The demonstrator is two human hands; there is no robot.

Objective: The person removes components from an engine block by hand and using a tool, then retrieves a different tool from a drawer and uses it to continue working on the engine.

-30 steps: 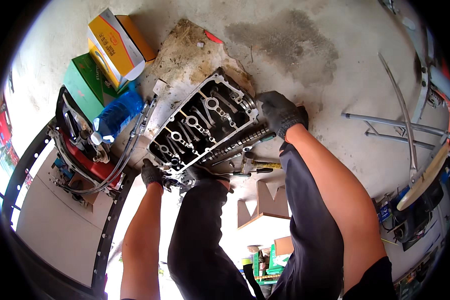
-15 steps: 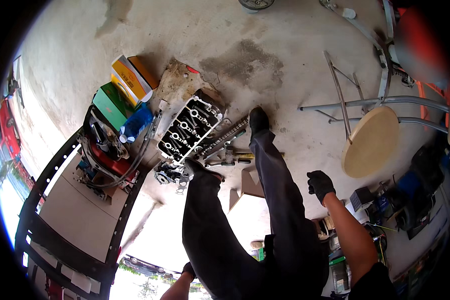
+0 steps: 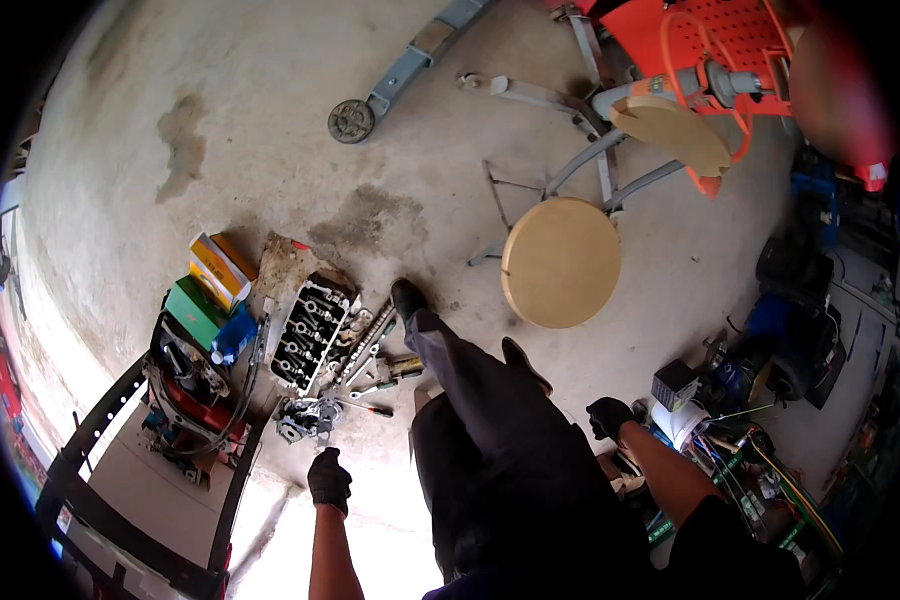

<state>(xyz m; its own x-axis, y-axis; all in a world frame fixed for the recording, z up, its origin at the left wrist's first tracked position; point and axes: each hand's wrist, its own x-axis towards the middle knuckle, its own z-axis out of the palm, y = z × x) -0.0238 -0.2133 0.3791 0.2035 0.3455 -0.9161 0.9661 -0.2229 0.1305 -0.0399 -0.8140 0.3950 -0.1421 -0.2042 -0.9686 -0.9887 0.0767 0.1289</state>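
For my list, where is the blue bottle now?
In the head view, the blue bottle is on the left, beside the green box and left of the engine part.

Around the engine part (image 3: 313,328) on the floor (image 3: 270,150): bottle (image 3: 232,336) at nine o'clock, cartons (image 3: 217,272) at ten, shaft (image 3: 367,343) at three, metal parts (image 3: 306,418) at six, stool (image 3: 562,262) farther out past two.

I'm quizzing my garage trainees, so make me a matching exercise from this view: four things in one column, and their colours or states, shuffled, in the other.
1. Cylinder head
2. Plastic bottle
3. Nearer stool seat
4. Left hand

A. round and tan
B. gloved in black
C. pale-rimmed, with dark hollows
D. see-through blue

Pairs: 1-C, 2-D, 3-A, 4-B
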